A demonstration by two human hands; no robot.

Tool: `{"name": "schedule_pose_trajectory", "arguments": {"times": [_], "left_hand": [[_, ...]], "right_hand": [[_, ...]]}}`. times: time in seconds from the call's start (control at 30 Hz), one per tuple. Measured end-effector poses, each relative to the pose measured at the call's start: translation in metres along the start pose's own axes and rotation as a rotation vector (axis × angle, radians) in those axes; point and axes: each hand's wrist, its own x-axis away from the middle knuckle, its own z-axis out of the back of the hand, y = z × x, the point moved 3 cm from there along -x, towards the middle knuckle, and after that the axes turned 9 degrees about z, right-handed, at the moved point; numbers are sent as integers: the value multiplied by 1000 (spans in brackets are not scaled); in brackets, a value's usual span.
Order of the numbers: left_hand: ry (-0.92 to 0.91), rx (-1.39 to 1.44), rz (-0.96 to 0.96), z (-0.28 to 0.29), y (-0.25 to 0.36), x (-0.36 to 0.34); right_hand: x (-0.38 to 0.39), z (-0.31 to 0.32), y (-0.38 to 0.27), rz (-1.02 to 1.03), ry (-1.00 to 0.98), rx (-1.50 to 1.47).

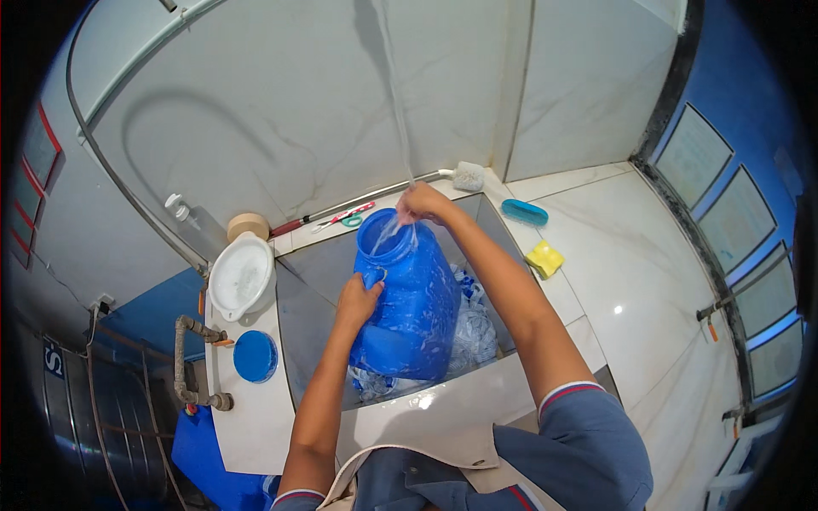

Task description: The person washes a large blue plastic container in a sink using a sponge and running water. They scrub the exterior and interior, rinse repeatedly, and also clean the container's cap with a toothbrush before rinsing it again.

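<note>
A large blue plastic jug [405, 315] with a wide mouth leans in the grey sink [311, 281], with suds and water on its side. My left hand [358, 300] is closed around the jug just below its mouth. At the right of the mouth, my right hand [422, 204] has its fingers bunched by the rim. A stream of water [399, 111] falls onto those fingers and runs into the jug. What they pinch, if anything, is hidden. Clear crumpled plastic [474, 332], seemingly bottles, lies under and beside the jug.
Left ledge: a white basin [242, 277] with suds, a round blue lid [256, 356], a pump bottle [198, 226] and pipes [183, 358]. Behind the sink lie a long-handled brush [468, 176] and scissors [349, 220]. Right: a blue scrub brush [524, 212] and yellow sponge [545, 259].
</note>
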Motion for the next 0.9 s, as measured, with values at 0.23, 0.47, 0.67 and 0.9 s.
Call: {"name": "schedule_pose_trajectory", "arguments": {"times": [0.23,0.47,0.67,0.9], "left_hand": [[-17,280,222,3,-26,-3],[44,215,124,0,-34,0],[41,262,177,2,-41,4],[69,287,201,10,-66,5]], "right_hand": [[4,2,-4,-104,38,-173],[-21,-13,8,-26,-20,-667],[-46,-24,28,-151,-24,-1024],[-5,-13,0,-236,-263,-322]]}}
